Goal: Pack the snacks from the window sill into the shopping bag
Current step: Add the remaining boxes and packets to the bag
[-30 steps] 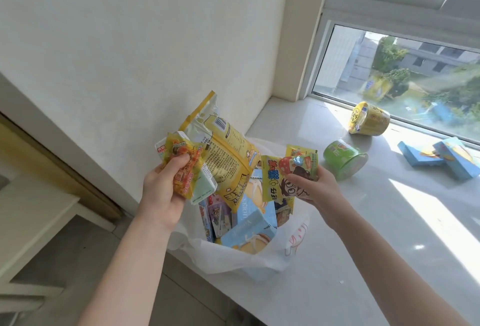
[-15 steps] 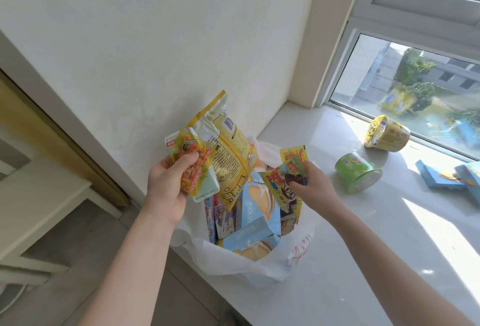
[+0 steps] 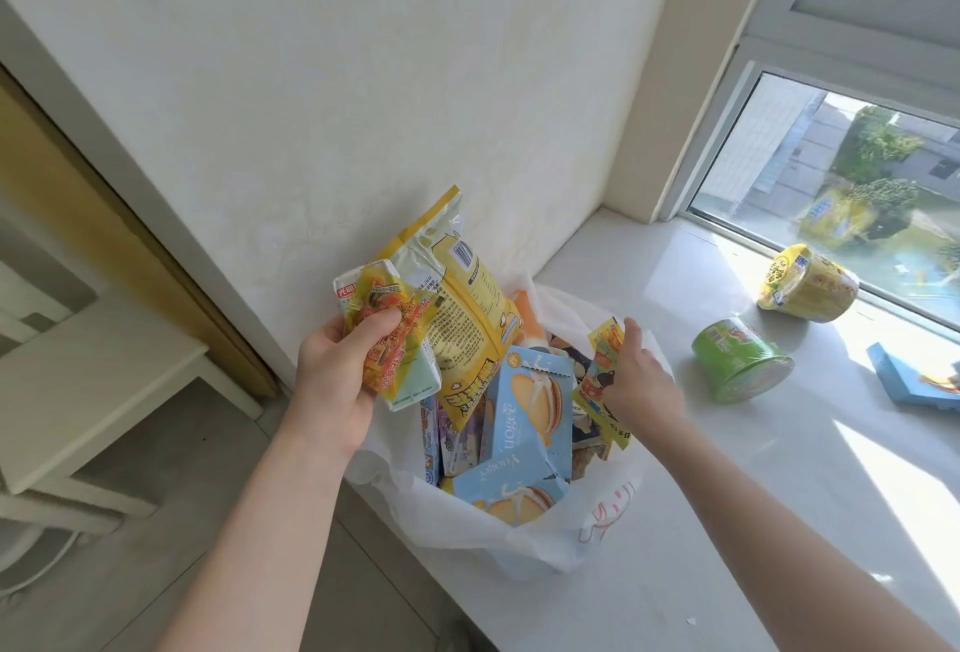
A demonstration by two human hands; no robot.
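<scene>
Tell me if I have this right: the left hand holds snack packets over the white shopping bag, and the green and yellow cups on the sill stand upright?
Not quite. In the head view the green cup and the yellow cup lie on their sides on the window sill, not upright. The left hand does hold snack packets over the white shopping bag.

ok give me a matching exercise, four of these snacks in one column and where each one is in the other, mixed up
Things
1. green round snack cup
2. yellow round snack cup
3. upright light blue cardboard biscuit box
4. orange-yellow foil packet

Places
A. gripped in the left hand
B. on its side right by the window glass
C. inside the white plastic shopping bag
D. on its side on the window sill, nearer the bag

Pairs: 1-D, 2-B, 3-C, 4-A
</scene>
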